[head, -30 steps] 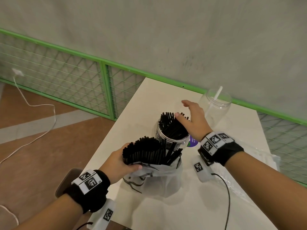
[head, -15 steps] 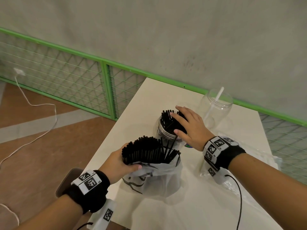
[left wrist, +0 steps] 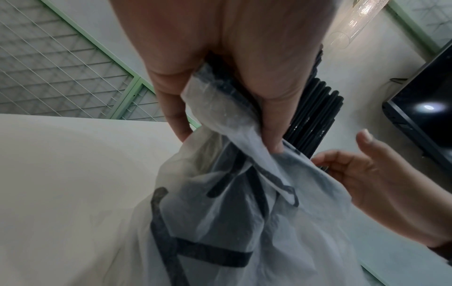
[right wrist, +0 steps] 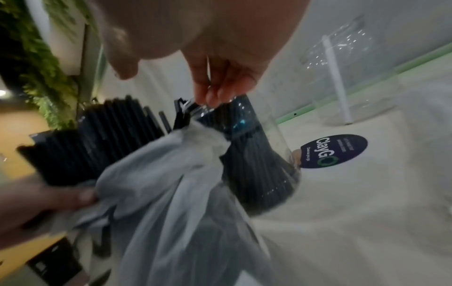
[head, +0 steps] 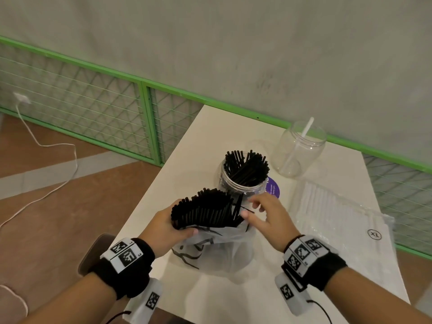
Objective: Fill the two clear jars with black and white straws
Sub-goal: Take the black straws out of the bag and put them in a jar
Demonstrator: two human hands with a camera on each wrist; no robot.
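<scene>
Closest to me, at the near edge of the white surface [head: 332,260], the person's left hand [head: 161,226] has its fingers [left wrist: 271,108] wrapped around a thick bundle of black straws [head: 205,212] together with the mouth of a thin translucent plastic bag with black markings [head: 217,251]; the bag hangs from the bundle down onto the surface. The right hand [head: 268,217] is at the bundle's right side, its fingers loosely curled and the tips pinching at a few stray straws there, though the wrist view is too blurred to say exactly how many. Just behind the bag stands a clear plastic jar packed with black straws [head: 243,176], a round purple sticker [head: 273,189] beside its base. To the right lies a flat clear packet of white straws [head: 332,206]. Farther back, near the far edge, a second clear jar [head: 301,150] holds a single white straw [head: 306,129] leaning out of its mouth.
</scene>
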